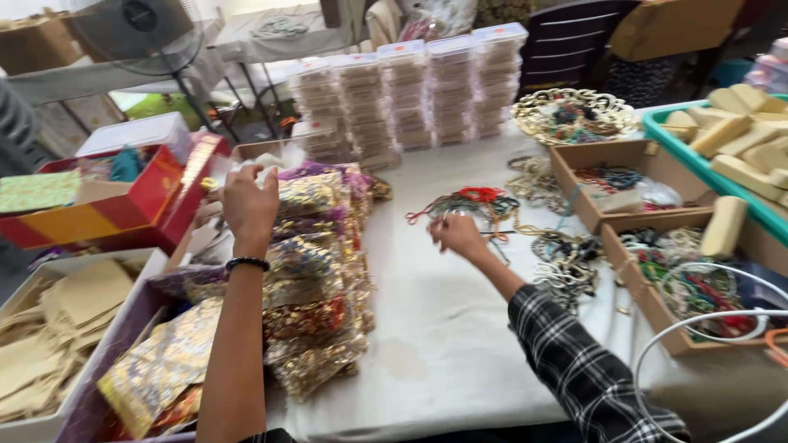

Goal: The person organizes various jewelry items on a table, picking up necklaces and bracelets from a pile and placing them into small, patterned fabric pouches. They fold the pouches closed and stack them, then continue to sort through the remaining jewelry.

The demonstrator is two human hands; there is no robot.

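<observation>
Pouch pile (316, 279) left of bead strings (468, 201); stacked boxes (410, 94) behind.

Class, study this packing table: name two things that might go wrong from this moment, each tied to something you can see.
1. The right hand reaches into the tangle of beaded strings; pulling one may drag others along or knot them.
2. The left hand works at the top of the stack of shiny gold pouches, which leans unevenly near the table edge; a nudge might slide some off.
</observation>
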